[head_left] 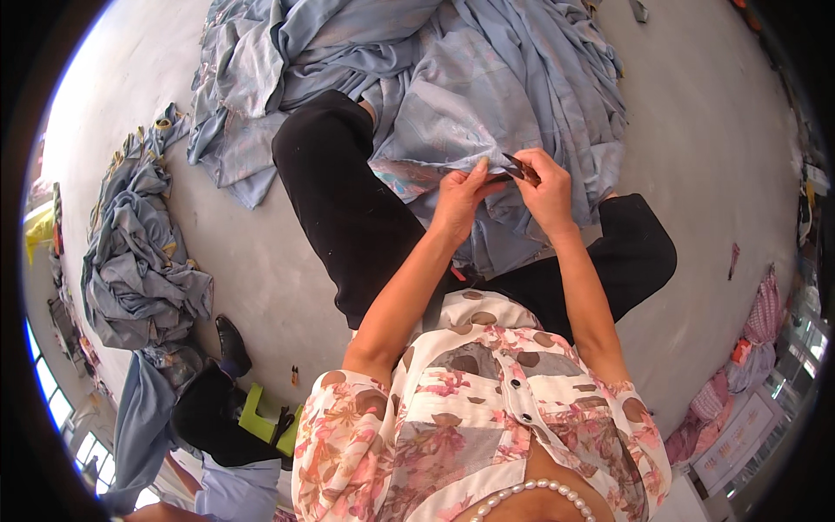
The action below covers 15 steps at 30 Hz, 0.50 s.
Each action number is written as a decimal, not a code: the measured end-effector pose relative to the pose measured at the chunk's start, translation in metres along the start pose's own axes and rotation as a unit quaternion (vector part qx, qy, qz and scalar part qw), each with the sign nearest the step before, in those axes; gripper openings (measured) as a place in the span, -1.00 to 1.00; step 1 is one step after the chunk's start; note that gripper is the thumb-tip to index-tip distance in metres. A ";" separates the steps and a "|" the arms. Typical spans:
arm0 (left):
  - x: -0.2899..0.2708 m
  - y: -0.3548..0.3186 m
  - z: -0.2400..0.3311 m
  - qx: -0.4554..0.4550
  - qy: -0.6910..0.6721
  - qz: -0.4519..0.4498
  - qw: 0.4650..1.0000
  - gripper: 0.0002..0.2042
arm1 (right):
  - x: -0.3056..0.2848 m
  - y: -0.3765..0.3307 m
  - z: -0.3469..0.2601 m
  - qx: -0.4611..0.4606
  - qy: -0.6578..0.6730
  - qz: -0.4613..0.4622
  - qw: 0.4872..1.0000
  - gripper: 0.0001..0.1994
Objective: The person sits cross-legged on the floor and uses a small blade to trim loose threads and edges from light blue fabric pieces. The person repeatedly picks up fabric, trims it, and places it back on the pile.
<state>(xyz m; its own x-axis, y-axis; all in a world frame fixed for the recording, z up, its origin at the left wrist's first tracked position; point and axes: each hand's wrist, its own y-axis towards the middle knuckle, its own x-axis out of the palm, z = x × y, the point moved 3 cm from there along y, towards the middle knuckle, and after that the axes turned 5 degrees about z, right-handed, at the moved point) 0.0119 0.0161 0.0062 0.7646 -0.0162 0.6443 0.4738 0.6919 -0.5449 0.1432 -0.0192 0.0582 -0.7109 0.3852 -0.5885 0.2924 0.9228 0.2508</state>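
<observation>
The left hand (459, 193) was seen closed in a pinch, with the thumb and the fingers pressed on a fold of the pale blue cloth (487, 96). The right hand (546, 184) was placed just beside it, almost touching, and its fingers were curled around a small dark tool (515, 165). The tip of this tool was pointed toward the left hand, at the edge of the cloth that was held there. What kind of tool it was could not be told, because it was too small and partly covered by the fingers.

The cloth was spread from the hands away over the lap and over the grey floor (704, 113) in front of the hands, in many folds. Under the hands, two knees in black trousers (348, 191) were seen, one to the left and one to the right of the hands. Nearer than the hands, a blouse with pink flowers (470, 409) and a string of white beads (522, 494) were seen.

Far to the left of the hands, a second heap of blue cloth (139, 252) was laid on the floor. Below that heap, another person's black shoe (232, 345) and a green stool (265, 419) were seen. Far to the right of the hands, some pink cloth (735, 374) was piled at the edge.
</observation>
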 end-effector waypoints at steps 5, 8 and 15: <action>-0.050 0.027 -0.034 -0.098 -0.188 0.130 0.969 -0.81 | -0.021 -0.012 0.005 -0.053 -0.048 0.071 0.995 -0.79; -0.065 0.032 -0.032 -0.043 -0.173 0.132 0.975 -0.77 | -0.045 -0.026 0.024 0.059 -0.053 0.126 0.989 -0.80; -0.035 0.019 -0.022 0.009 -0.107 0.030 0.994 -0.64 | -0.068 -0.042 0.076 0.170 0.073 0.223 0.957 -0.91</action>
<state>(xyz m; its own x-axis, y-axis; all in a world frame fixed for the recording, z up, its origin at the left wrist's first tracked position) 0.0039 0.0144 -0.0381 0.6800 0.1769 0.7115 0.4217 0.6995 -0.5770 0.2279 -0.0842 0.0294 -0.5410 0.7594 -0.3614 0.7614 0.6248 0.1731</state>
